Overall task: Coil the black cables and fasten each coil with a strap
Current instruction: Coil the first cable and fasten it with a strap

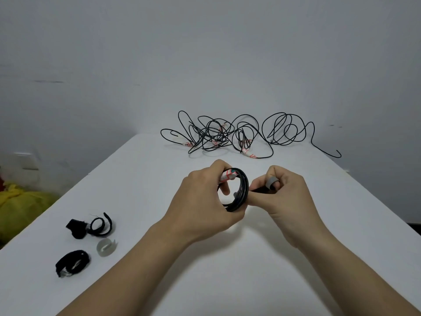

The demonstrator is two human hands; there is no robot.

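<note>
My left hand (200, 201) grips a small coil of black cable (242, 190) above the middle of the white table; a white label with red marks shows at the coil's top. My right hand (282, 192) pinches a strap (271, 182) at the coil's right side; the strap's grey face curves over my fingers and its dark end runs to the coil. Several loose black cables (227, 133) with white labels lie tangled at the far edge.
On the table's (250, 258) near left lie spare straps: two black ones (91, 226), another black one (71, 262) and a grey one (106, 247). Something yellow (20, 210) lies beyond the left edge. A grey wall stands behind.
</note>
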